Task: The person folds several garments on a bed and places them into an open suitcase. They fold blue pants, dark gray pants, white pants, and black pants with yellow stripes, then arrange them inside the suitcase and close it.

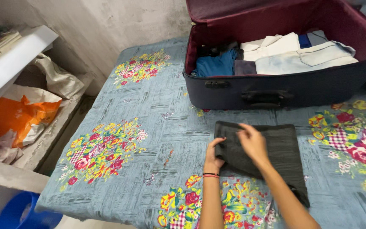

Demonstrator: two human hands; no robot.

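A dark grey folded garment [276, 150] lies flat on the flowered blue bedsheet [149, 114]. My left hand [213, 156] grips the garment's left edge, with the cloth curling over its fingers. My right hand [252, 142] rests on top of the garment just to the right, fingers bent and pressing the fabric. Beyond them stands an open dark blue suitcase [276, 91] with a maroon lining, holding folded clothes: a blue piece [214, 64], a dark grey one and white and pale pieces [301, 57].
To the left a white shelf [9, 63] holds an orange plastic bag [15, 118] and a pale bag [58, 78]. A blue bucket [22, 214] sits on the floor at lower left. A wall rises behind the bed.
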